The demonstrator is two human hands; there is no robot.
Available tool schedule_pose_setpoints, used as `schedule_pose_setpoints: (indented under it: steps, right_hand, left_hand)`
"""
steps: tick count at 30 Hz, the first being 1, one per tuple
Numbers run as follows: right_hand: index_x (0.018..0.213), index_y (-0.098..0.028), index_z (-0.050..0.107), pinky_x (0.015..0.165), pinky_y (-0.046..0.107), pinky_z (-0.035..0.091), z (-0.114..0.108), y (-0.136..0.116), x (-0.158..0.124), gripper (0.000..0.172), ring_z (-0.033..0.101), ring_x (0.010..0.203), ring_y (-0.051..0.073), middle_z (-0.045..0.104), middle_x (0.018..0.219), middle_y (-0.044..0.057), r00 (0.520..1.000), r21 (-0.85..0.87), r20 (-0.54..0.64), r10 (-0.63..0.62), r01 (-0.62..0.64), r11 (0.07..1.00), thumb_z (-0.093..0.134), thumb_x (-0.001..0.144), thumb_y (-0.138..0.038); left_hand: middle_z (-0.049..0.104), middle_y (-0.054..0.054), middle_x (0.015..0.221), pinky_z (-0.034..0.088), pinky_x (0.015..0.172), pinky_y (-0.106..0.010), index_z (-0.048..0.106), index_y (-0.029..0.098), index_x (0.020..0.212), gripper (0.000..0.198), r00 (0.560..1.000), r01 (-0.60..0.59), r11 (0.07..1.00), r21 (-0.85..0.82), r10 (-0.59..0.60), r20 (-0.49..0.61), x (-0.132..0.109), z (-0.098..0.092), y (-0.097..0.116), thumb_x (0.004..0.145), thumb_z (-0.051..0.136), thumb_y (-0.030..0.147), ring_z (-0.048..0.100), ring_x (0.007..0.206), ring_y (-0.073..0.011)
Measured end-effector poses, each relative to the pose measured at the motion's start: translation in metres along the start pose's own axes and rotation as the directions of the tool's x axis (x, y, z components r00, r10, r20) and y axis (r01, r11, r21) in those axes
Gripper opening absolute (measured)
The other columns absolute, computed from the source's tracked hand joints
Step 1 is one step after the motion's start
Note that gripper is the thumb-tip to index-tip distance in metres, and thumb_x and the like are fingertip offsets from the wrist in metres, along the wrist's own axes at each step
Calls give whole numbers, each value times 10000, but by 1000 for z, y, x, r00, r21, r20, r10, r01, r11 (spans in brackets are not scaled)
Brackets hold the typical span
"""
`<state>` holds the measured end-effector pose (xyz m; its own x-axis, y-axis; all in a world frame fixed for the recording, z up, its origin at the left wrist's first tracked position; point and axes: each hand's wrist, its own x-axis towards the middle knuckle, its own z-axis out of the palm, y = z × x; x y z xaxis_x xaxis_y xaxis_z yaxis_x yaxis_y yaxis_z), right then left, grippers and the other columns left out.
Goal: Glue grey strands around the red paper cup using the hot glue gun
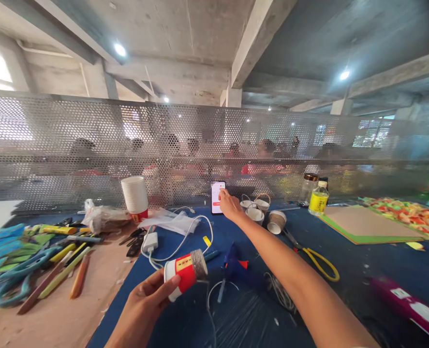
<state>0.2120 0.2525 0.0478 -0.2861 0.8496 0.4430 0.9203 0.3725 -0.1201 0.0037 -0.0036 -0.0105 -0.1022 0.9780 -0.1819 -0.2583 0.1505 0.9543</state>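
My left hand (149,296) is closed around a red and white paper cup (185,278), tilted on its side with its base to the right. Grey cord is wound round the base end. Farther off, my right hand (229,202) reaches to a smartphone (217,205) standing upright against the perforated screen. Its index finger is stretched out at the lit display and the hand holds nothing. Whether the fingertip touches the glass I cannot tell. Below the right forearm lies a blue glue gun (231,258), partly blurred.
A stack of paper cups (134,195) stands left of the phone. Small handled cups (255,213) sit right of it, near yellow-handled scissors (319,263). A white charger (150,241) trails cable. Blue scissors (16,282) lie left; a yellow-labelled bottle (318,199) stands right. A perforated metal screen (185,121) closes the back.
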Motion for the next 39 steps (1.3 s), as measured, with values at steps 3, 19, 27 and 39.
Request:
schedule_pose_setpoints:
  steps: [3, 19, 27, 39]
  right_hand:
    - [1180, -208, 576, 829, 321, 497, -2, 0, -5, 337, 692, 952, 202, 500, 1467, 95, 1000, 1, 3, 3, -3, 1000, 321, 981, -114]
    - [1153, -217, 561, 849, 302, 496, -35, -11, -49, 241, 660, 1049, 201, 610, 1266, 67, 998, 112, -58, 24, -18, 994, 403, 974, -181]
    - [1018, -228, 562, 654, 229, 511, -66, -36, -151, 163, 637, 576, 82, 709, 1102, -16, 993, 616, 89, 75, -114, 779, 442, 936, -153]
    - [1157, -185, 523, 458, 195, 450, -78, -62, -244, 428, 614, 469, 34, 563, 1408, 113, 888, 877, 459, 0, -453, 159, 519, 737, -100]
  left_hand:
    - [809, -22, 884, 578, 760, -292, 838, 322, 847, 372, 998, -59, 998, -37, 58, -24, -4, 4, 3, 523, 931, 479, 744, 820, -261]
    - [800, -67, 892, 573, 713, -254, 819, 195, 900, 398, 995, -99, 988, -116, 101, 15, -7, 8, 7, 568, 942, 379, 723, 760, -209]
    - [792, -92, 958, 559, 740, -248, 790, 146, 973, 405, 982, -165, 980, -107, 173, 73, -17, 13, 12, 650, 906, 361, 714, 803, -197]
    - [786, -63, 978, 553, 745, -249, 790, 189, 984, 315, 946, -222, 970, -99, 239, 219, -24, 20, 18, 723, 859, 352, 698, 814, -187]
